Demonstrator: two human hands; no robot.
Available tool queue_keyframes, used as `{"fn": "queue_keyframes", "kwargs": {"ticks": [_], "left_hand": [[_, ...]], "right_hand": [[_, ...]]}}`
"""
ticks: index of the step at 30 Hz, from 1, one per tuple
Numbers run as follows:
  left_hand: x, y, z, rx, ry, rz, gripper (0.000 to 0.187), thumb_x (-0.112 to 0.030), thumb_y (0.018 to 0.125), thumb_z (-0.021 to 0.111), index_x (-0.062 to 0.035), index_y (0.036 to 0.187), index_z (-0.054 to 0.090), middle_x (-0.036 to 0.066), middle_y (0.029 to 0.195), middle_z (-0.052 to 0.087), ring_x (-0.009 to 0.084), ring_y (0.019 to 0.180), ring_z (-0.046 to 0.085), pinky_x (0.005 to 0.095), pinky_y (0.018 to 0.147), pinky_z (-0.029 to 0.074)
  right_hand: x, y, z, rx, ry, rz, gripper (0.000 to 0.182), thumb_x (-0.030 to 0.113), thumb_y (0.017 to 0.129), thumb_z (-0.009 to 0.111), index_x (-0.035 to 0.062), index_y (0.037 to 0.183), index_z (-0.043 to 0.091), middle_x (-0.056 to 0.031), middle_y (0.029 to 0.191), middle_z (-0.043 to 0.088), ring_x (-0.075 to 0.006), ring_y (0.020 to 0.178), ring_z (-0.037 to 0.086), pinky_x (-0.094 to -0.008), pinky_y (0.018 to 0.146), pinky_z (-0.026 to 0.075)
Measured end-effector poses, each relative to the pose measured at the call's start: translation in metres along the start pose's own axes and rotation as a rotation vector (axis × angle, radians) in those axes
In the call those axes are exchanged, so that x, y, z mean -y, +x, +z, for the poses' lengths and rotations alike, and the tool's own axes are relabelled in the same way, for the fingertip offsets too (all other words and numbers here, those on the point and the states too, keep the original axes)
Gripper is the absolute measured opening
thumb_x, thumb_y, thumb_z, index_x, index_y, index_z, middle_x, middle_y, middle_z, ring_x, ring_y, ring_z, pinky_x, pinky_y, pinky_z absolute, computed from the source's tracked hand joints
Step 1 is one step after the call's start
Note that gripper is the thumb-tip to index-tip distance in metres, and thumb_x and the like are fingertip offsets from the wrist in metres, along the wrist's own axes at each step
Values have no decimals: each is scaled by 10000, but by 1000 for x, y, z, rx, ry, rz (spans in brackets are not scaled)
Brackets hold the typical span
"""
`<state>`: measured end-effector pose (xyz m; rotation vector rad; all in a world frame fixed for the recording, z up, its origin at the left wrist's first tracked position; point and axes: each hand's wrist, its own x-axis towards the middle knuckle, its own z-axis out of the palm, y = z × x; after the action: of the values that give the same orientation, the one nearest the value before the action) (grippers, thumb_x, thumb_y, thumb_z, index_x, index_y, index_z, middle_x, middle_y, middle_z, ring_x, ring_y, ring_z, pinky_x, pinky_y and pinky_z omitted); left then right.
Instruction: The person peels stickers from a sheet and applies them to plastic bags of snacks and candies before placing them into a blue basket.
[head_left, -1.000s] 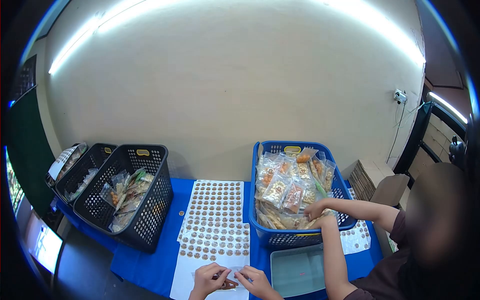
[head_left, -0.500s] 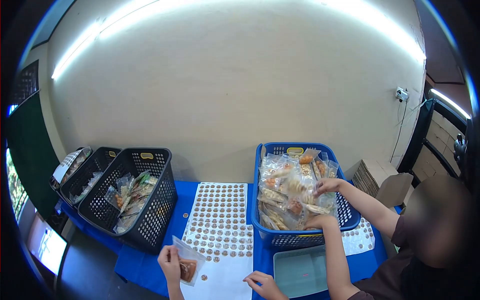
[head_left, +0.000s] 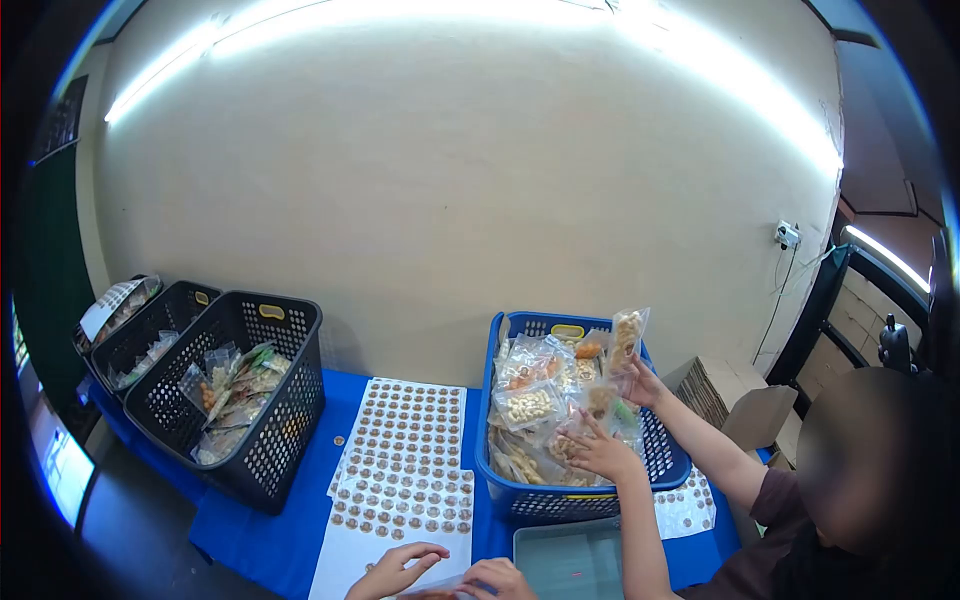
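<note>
At the bottom edge lies a clear plastic snack bag (head_left: 436, 591) with brown contents, mostly cut off by the frame. My left hand (head_left: 392, 574) is over its left side, fingers stretched out and apart. My right hand (head_left: 497, 578) is curled at the bag's right side, fingers bent on the plastic. Under and beyond my hands, white sheets (head_left: 340, 552) carry rows of round stickers (head_left: 405, 440) on the blue-covered table (head_left: 250, 530).
At right, a co-worker's hands (head_left: 605, 452) handle snack bags over a full blue basket (head_left: 570, 505); one lifts a bag (head_left: 627, 338). A grey-green tray (head_left: 570, 560) stands before it. Black baskets (head_left: 290, 420) with bags are at left; cardboard (head_left: 725, 390) leans at right.
My left hand has moved right and down with the brown snack bag, meeting my right hand at the bottom edge. The co-worker has raised a bag above the blue basket. The view has shifted.
</note>
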<state>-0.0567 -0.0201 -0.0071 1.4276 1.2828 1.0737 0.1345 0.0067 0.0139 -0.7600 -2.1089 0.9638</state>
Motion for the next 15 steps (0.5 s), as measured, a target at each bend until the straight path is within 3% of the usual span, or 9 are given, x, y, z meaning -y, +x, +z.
{"fn": "queue_keyframes", "kwargs": {"ticks": [1, 2, 5, 8, 15], "left_hand": [[-5, -1, -1, 33, -1, 36, 217, -162, 837, 495, -2, 959, 579, 86, 945, 596, 153, 894, 550, 262, 800, 417], [-11, -3, -1, 67, 1, 74, 212, -157, 832, 503, -1, 952, 581, 83, 940, 597, 150, 886, 552, 261, 793, 420], [-11, -5, 13, 39, 60, 107, 174, -134, 807, 534, 14, 873, 596, 81, 840, 606, 142, 802, 565, 256, 726, 431], [-3, -1, 23, -62, 125, 96, 132, -108, 773, 561, 18, 784, 601, 89, 716, 594, 159, 705, 570, 256, 652, 432], [5, 4, 10, -391, 255, 217, 118, -96, 747, 565, 8, 698, 591, 87, 667, 584, 180, 611, 555, 262, 554, 420]], "right_hand": [[-1, 0, 0, -1, 85, 110, 139, 168, 724, 596, 36, 713, 554, -107, 700, 525, -262, 680, 507, -366, 665, 368], [-9, 1, 3, -114, -24, -33, 186, 176, 732, 597, 1, 708, 539, -132, 641, 503, -280, 574, 484, -331, 537, 383], [-8, 1, 10, -95, 59, 82, 194, 183, 738, 594, 1, 703, 537, -140, 612, 500, -283, 544, 479, -334, 515, 379], [2, 4, 17, -119, 75, 66, 219, 185, 739, 598, -8, 678, 513, -159, 596, 491, -286, 511, 469, -335, 484, 371], [23, 19, 46, -277, 26, 187, 271, 177, 750, 598, -13, 626, 451, -169, 558, 467, -305, 493, 461, -351, 470, 366]]}}
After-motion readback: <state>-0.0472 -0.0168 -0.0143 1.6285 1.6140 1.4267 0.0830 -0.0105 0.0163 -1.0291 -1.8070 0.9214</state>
